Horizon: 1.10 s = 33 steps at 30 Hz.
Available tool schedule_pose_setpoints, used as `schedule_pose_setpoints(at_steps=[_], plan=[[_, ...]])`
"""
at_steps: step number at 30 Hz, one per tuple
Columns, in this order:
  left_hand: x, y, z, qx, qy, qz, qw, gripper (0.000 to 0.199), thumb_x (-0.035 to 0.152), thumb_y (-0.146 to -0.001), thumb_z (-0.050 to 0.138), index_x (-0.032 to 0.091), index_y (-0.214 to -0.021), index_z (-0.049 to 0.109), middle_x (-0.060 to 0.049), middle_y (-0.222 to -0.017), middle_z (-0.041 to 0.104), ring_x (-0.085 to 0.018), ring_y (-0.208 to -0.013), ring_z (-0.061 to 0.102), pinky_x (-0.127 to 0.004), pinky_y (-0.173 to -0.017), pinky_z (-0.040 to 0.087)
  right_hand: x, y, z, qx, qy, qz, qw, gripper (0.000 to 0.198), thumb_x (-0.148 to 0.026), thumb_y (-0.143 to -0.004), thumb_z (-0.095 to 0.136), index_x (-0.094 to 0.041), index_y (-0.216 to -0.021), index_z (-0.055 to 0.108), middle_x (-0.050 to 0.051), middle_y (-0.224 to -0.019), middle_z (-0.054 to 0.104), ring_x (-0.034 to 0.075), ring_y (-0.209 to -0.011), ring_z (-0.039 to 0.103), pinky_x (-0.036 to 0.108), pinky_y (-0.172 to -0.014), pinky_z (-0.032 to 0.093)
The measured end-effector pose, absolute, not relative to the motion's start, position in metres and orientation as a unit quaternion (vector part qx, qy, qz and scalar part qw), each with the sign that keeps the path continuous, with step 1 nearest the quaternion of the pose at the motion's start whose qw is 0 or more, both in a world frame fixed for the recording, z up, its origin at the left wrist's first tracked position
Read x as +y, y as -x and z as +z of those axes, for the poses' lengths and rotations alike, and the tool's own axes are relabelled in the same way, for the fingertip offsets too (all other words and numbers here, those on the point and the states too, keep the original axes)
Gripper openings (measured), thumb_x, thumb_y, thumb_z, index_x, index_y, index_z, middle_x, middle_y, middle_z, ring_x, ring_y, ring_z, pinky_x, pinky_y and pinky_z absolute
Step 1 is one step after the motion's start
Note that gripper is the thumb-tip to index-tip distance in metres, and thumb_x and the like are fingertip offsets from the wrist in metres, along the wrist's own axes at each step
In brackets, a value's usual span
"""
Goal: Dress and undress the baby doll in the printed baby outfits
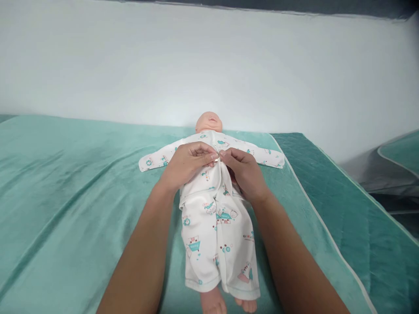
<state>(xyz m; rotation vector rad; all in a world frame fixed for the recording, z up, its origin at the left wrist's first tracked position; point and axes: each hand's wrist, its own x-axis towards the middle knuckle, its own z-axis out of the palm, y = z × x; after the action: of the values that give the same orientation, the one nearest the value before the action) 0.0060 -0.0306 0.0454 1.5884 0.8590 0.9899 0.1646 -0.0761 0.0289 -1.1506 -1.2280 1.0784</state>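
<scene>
A baby doll point(208, 121) lies on its back, head away from me, its bare feet toward me. It wears a white printed shirt point(199, 181) with both sleeves spread sideways, and matching white trousers point(203, 235). At the middle of the chest, my left hand point(193, 161) pinches the shirt's front edge, where a small shiny fastener shows at the fingertips. Close against it, my right hand point(240, 168) pinches the other side of the shirt front. The fingertips of both hands nearly meet, and the fabric is pulled up between them. Whether the fastener is joined cannot be seen.
A light green blanket point(81, 196) with a few creases lies under the doll. To the right, a darker green quilted cover point(353, 209) shows beyond the blanket's pale edge. A white wall point(209, 61) rises behind the doll's head. Another green-covered surface point(404, 150) stands at the far right.
</scene>
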Motion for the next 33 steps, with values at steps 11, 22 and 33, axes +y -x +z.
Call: schedule_pose_setpoints(at_steps=[11, 22, 33], plan=[[-0.031, -0.005, 0.048, 0.363, -0.68, 0.398, 0.497, 0.014, 0.034, -0.079, 0.071, 0.021, -0.074, 0.072, -0.003, -0.069, 0.065, -0.012, -0.061, 0.057, -0.024, -0.054, 0.043, -0.075, -0.165, 0.027, -0.518, 0.474, 0.444, 0.557, 0.036, -0.052, -0.083, 0.065, -0.022, -0.065, 0.054, -0.007, -0.048, 0.044, 0.008, -0.041, 0.033, 0.024, -0.041, 0.024], [-0.029, -0.001, 0.046, 0.359, -0.682, 0.377, 0.514, 0.023, 0.041, -0.078, 0.072, 0.018, -0.079, 0.074, -0.003, -0.069, 0.065, -0.012, -0.064, 0.056, -0.024, -0.055, 0.041, -0.075, -0.166, 0.032, -0.536, 0.491, 0.446, 0.522, 0.045, -0.052, -0.085, 0.064, -0.02, -0.056, 0.053, -0.004, -0.043, 0.051, 0.007, -0.037, 0.042, 0.022, -0.04, 0.031], [-0.025, 0.007, 0.045, 0.338, -0.676, 0.336, 0.562, 0.021, 0.034, -0.076, 0.075, 0.017, -0.088, 0.076, -0.005, -0.08, 0.069, -0.015, -0.075, 0.061, -0.029, -0.07, 0.049, -0.073, -0.166, 0.029, -0.52, 0.504, 0.441, 0.53, 0.045, -0.049, -0.087, 0.062, -0.019, -0.055, 0.053, -0.003, -0.041, 0.054, 0.007, -0.034, 0.043, 0.02, -0.038, 0.033]])
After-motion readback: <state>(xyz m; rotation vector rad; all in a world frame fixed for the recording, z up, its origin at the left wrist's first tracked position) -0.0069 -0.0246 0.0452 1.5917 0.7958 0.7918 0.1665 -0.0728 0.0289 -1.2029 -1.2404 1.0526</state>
